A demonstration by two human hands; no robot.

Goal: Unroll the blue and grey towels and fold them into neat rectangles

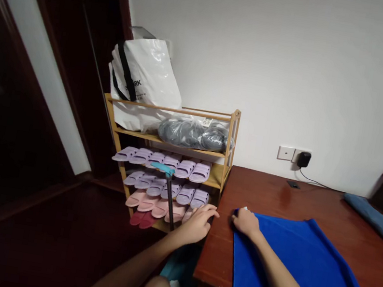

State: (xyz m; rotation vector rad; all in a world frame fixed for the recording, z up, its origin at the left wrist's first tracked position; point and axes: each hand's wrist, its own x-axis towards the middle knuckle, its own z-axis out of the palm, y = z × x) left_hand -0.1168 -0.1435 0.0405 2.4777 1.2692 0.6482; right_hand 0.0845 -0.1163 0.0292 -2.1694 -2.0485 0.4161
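A blue cloth (pixel 302 270) lies spread on the brown wooden desk (pixel 278 197), with a fold along its right side. My right hand (pixel 246 221) is closed at the cloth's far left corner, fingers curled and mostly hidden from me. A small white bit (pixel 245 208) shows just beyond its knuckles; I cannot make out what it is. Beside the desk's left edge, my left hand (pixel 200 224) hovers with fingers loosely bent and apart, holding nothing. Below it stands a teal bin or dustpan (pixel 187 265) with white scraps inside.
A black pole with a teal top (pixel 163 168) rises left of my left hand. Behind it, a wooden shoe rack (pixel 178 110) bears several slippers, a white bag (pixel 152 68) and a plastic-wrapped grey bundle (pixel 193 134). A folded blue-grey cloth (pixel 377 221) and plugged charger (pixel 304 159) are rightward.
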